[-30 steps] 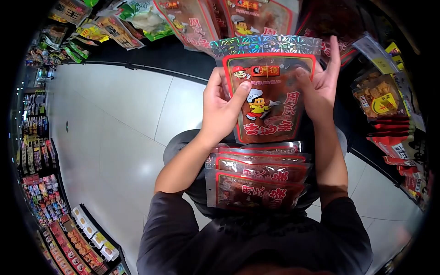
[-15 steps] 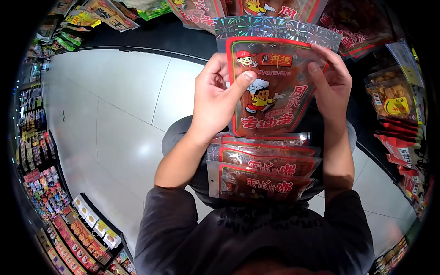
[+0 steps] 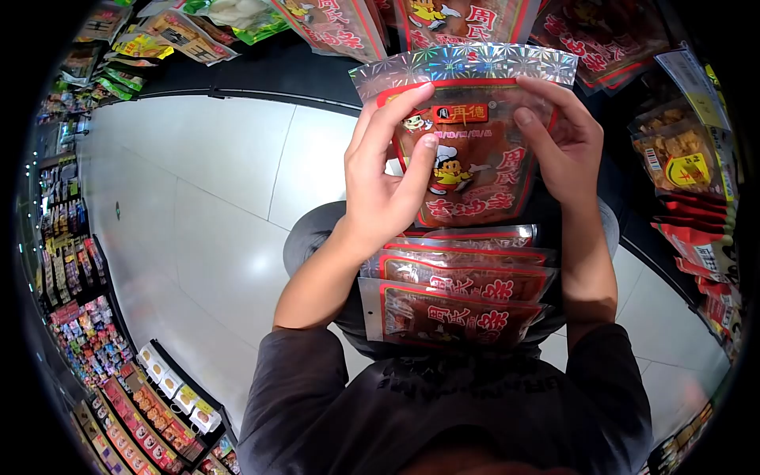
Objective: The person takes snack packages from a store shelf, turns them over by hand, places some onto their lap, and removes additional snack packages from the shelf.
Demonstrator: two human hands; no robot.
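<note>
A red-bordered snack packet [image 3: 475, 154] with a silvery patterned top strip and a cartoon chef stands tilted in front of me, its printed face toward me. My left hand [image 3: 378, 174] is at its left edge, with the index finger and thumb both across the front; its other fingers are partly hidden. My right hand [image 3: 571, 154] grips the right edge, thumb on the printed face. Below, on my lap, several similar packets [image 3: 455, 313] lie overlapping in a row.
More of the same packets [image 3: 463, 24] sit on the dark shelf ahead. Other bagged snacks [image 3: 673, 158] and a price tag [image 3: 694, 87] are at the right. Pale floor tiles [image 3: 214, 190] stretch to the left, toward stocked shelves [image 3: 150, 404].
My left index finger has come round onto the front of the packet, near its upper left. The packet has shifted slightly left and its lower end sits higher in view.
</note>
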